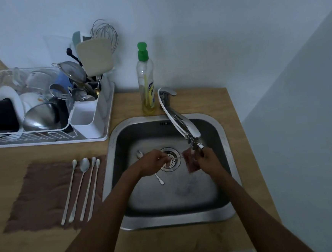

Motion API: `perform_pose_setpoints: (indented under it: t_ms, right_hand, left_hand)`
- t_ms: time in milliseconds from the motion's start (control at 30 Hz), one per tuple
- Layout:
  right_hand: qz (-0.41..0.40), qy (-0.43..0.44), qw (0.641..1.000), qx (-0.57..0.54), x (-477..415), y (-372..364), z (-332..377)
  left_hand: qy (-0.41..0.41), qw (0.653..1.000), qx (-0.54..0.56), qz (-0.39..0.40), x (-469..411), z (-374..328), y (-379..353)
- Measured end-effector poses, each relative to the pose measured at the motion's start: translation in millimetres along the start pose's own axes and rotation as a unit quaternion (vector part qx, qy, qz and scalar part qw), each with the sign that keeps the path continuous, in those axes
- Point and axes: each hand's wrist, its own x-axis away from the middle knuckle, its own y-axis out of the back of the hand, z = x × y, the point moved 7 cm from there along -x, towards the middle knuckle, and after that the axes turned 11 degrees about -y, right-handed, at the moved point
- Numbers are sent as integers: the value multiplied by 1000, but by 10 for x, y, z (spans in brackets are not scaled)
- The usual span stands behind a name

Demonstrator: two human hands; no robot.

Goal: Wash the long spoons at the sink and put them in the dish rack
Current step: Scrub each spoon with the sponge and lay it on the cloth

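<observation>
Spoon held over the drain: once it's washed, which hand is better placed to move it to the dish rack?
Left, probably. The left hand pinches the spoon, and the dish rack stands on that side. The right hand grips a reddish sponge under the faucet, farther from the rack.

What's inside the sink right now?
A spoon lies on the sink floor, its middle hidden under the left hand, which pinches a second spoon over the drain. The right hand grips a reddish cloth covering that spoon's tip.
</observation>
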Motion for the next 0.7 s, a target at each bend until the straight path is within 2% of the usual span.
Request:
perform_pose_setpoints:
  t_ms: [67, 100, 200, 267, 333, 400, 467, 533, 567, 667, 700]
  right_hand:
    - [-32, -50, 989, -138, -9, -29, -139]
    - [-25, -53, 987, -151, 4, -64, -166]
    - [67, 0, 998, -1, 45, -121, -50]
    - [156, 37, 983, 92, 85, -150, 55]
    - [179, 52, 975, 123, 42, -120, 77]
    - [121, 28, 991, 56, -72, 0, 12]
    - [14, -7, 1000, -17, -144, 143, -99]
    - [-39, -7, 999, -37, -132, 152, -147]
    - [-23, -4, 999, -34, -85, 107, -120]
    - [113, -2, 993, 18, -30, -42, -64]
    - [135, 8, 990, 33, -46, -31, -50]
  left_hand:
    - [17, 1000, 10, -16, 31, -20, -83]
    - [26, 999, 7, -17, 51, -19, -112]
    - [31, 999, -8, -12, 109, 34, -86]
    - [24, 1000, -20, 6, 105, 30, -71]
    - [20, 999, -30, 9, 83, -24, -92]
    - [25, 999, -15, -18, 67, -55, -117]
    - [36, 998, 3, -50, 79, -52, -148]
    - [41, 996, 3, -73, 90, -28, -188]
    - [45, 996, 0, -80, 99, -18, -200]
    - [58, 995, -2, -76, 141, 9, -204]
    - [57, 996, -1, -72, 156, -4, -205]
